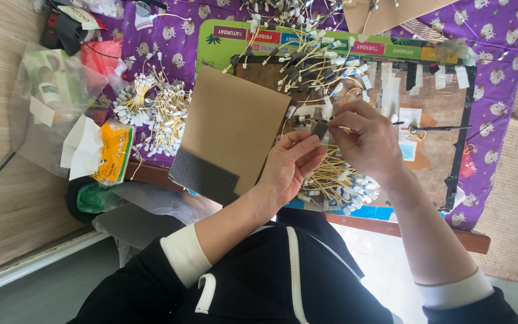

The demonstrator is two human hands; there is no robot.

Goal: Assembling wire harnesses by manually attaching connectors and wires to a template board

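My left hand (289, 165) pinches a small dark grey foam square (319, 128) between thumb and fingertips. My right hand (367, 141) meets it from the right, fingertips on the same square and on a thin yellow wire (337, 127) with a white connector. Both hands hover over a loose heap of yellow wires with white plugs (337, 180). A brown cardboard sheet (232, 123) lies just left of my left hand, with a strip of dark grey foam pads (202, 175) on its near edge.
A second pile of yellow wires (157, 111) lies left of the cardboard. More wires (307, 66) cover a brown board edged in black tape (439, 102). A clear plastic bag (46, 96) and an orange packet (114, 150) sit at left on a purple patterned cloth (499, 48).
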